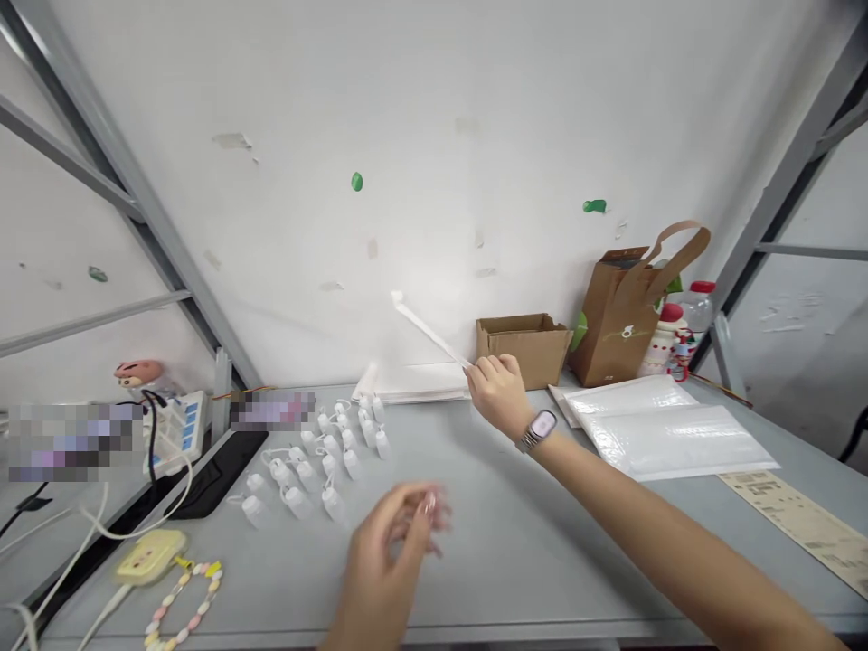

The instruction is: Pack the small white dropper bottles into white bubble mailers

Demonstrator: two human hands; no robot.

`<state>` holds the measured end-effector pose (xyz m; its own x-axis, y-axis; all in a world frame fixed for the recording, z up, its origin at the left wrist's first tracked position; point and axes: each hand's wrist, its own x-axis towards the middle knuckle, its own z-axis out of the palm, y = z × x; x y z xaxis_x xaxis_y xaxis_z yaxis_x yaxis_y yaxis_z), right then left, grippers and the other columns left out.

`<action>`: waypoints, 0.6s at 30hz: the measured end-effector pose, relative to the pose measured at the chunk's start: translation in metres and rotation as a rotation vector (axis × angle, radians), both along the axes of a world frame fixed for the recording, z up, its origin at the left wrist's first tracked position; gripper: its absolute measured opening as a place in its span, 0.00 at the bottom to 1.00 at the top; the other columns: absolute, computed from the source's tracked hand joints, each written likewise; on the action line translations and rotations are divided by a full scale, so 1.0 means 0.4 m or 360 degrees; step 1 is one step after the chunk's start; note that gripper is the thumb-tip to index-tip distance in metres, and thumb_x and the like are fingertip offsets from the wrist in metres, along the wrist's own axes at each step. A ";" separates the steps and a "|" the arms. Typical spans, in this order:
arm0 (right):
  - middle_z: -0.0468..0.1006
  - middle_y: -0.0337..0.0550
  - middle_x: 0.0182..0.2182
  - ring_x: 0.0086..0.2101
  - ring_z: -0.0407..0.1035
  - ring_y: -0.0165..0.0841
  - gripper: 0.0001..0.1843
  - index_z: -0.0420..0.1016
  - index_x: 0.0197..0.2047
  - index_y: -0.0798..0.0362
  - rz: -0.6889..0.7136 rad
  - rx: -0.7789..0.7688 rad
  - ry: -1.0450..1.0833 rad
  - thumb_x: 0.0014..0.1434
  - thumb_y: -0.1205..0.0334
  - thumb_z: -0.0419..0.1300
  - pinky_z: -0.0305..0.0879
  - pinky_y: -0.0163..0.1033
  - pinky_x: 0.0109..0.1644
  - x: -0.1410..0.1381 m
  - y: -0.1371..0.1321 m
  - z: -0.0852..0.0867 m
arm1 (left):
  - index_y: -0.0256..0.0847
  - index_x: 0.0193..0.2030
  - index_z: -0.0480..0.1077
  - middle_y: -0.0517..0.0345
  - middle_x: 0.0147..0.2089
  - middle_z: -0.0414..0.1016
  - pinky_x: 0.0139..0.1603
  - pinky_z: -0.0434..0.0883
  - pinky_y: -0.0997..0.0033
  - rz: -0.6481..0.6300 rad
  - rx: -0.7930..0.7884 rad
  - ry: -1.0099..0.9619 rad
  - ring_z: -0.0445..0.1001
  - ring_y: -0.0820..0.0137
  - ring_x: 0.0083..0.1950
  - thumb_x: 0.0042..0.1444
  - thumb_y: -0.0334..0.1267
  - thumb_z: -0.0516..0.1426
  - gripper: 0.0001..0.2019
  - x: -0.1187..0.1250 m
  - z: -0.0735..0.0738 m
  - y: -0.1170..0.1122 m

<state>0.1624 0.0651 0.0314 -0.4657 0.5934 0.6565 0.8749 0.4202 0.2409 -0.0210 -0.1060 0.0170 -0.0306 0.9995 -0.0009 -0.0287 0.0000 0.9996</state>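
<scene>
Right hand (498,391) pinched shut on the near end of a thin white strip (429,331), strip rising toward 11 o'clock over the worktop (542,542), white sheets (420,380) just below. Left hand (397,542) blurred at 6 o'clock, fingers loosely curled, holding nothing visible. Small white bottles (325,461) clustered at 10 o'clock of it; cardboard box (525,348) at 1 o'clock of the right hand.

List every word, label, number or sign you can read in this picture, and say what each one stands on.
No text can be read.
Sheet of printed labels at the table's right edge: print too small.
Brown paper bag: a small pale mark, not legible.
Red-capped bottles beside the bag: labels too small.
Patches at far left and beside the small white bottles: blurred out.
Watch on the right wrist: face shows nothing readable.
</scene>
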 end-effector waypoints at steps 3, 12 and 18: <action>0.69 0.47 0.26 0.31 0.60 0.37 0.15 0.69 0.28 0.56 0.0013 -0.0083 0.0009 0.59 0.73 0.45 0.47 0.45 0.43 -0.004 -0.146 0.008 | 0.41 0.55 0.62 0.46 0.55 0.67 0.43 0.72 0.63 -0.0211 -0.0314 -0.0415 0.67 0.59 0.54 0.48 0.48 0.60 0.28 0.027 0.016 0.111; 0.69 0.39 0.20 0.23 0.62 0.33 0.12 0.65 0.23 0.51 0.0576 -0.0478 -0.0061 0.36 0.78 0.52 0.54 0.43 0.38 -0.016 -0.385 -0.167 | 0.30 0.36 0.72 0.45 0.39 0.77 0.46 0.68 0.65 -0.0701 -0.0676 -0.0596 0.74 0.61 0.43 0.34 0.31 0.67 0.19 0.069 -0.066 0.302; 0.73 0.38 0.24 0.27 0.66 0.34 0.07 0.67 0.27 0.50 0.0571 -0.0934 0.0209 0.54 0.69 0.54 0.59 0.40 0.37 -0.062 -0.333 -0.073 | 0.32 0.32 0.73 0.52 0.30 0.76 0.41 0.68 0.67 -0.0733 -0.0664 -0.0554 0.74 0.65 0.36 0.33 0.30 0.66 0.15 0.039 -0.076 0.313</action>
<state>0.1375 -0.0680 0.0024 -0.6381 0.6914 0.3388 0.6640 0.7169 -0.2125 -0.0053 0.0190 -0.0135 0.4664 0.8250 -0.3192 -0.2511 0.4694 0.8465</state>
